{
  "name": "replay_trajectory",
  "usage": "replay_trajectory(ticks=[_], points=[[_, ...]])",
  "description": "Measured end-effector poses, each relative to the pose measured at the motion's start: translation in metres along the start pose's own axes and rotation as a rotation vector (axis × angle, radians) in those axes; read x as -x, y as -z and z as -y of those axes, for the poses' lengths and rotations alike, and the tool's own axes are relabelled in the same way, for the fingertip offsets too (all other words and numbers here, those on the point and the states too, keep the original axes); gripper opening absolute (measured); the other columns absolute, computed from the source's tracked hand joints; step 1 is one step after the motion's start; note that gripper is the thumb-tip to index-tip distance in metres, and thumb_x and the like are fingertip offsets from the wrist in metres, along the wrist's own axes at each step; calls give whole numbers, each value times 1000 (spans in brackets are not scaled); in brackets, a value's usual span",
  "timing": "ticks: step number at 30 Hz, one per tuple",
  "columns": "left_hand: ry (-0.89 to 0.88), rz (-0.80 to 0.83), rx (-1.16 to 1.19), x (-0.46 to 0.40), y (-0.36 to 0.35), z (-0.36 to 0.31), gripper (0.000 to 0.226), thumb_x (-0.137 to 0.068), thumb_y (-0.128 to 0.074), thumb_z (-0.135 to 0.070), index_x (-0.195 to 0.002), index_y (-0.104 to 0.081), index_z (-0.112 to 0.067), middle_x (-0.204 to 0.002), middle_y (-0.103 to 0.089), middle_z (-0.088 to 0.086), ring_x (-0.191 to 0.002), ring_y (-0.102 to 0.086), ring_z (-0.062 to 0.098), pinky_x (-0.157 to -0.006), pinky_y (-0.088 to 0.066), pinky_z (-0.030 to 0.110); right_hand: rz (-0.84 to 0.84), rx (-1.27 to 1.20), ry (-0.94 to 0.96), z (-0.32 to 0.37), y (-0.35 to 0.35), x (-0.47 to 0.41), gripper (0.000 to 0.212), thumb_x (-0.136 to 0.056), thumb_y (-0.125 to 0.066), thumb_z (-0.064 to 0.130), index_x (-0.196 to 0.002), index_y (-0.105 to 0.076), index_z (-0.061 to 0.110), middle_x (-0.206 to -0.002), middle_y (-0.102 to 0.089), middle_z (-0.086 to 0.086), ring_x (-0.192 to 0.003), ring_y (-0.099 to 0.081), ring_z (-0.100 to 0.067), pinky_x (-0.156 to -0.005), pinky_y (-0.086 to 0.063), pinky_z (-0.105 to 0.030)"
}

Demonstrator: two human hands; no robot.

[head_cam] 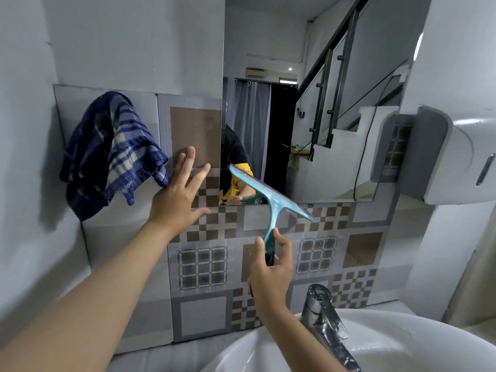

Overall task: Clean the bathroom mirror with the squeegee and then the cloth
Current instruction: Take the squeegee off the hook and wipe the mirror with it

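A teal squeegee (269, 200) is held by its handle in my right hand (271, 269). Its blade slants across the lower left corner of the mirror (308, 103), running down past the mirror's bottom edge over the tiles. My left hand (179, 194) is flat with fingers spread on the patterned tiles just left of the mirror. A blue checked cloth (112, 154) hangs on the wall to the left, its edge touching my left hand.
A white basin (402, 345) with a chrome tap (324, 320) sits below at the right. A white and grey dispenser (451, 157) juts from the wall right of the mirror. Patterned grey and brown tiles (204, 267) cover the wall under the mirror.
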State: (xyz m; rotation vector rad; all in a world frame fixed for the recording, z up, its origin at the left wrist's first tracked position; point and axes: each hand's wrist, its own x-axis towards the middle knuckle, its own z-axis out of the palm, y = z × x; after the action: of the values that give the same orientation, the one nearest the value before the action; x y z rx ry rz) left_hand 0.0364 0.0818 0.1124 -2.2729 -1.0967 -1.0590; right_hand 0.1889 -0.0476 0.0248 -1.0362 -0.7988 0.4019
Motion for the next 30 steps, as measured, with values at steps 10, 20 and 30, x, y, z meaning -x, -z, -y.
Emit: replay_trajectory(ticks=[10,20,30], points=[[-22,-21,-15,0,-3,5,103,-64,-86,-24,-147,-24,-24,-160,5,5,-145,0,24,-60,-58,37,81,152,30,-18,25,10,25,-90,-64,17,-109,-58,31,-53,-49,12,-48,-42,-8,-44,-40,-24],[47,32,19,-2,8,-6,99,-69,-82,-28,-149,-22,-24,-159,13,1,-144,9,21,-87,-53,44,161,212,-48,-13,56,27,27,-89,-65,13,-111,-58,26,-57,-53,-2,-43,-43,-7,-42,-40,-19],[153,353,728,56,58,-102,41,-83,-69,-27,-122,-56,-33,-130,-52,-19,-117,-43,-9,-99,-38,20,594,500,-72,47,100,37,23,-85,-71,18,-103,-59,25,-66,-62,2,-43,-48,-1,-45,-39,-13]])
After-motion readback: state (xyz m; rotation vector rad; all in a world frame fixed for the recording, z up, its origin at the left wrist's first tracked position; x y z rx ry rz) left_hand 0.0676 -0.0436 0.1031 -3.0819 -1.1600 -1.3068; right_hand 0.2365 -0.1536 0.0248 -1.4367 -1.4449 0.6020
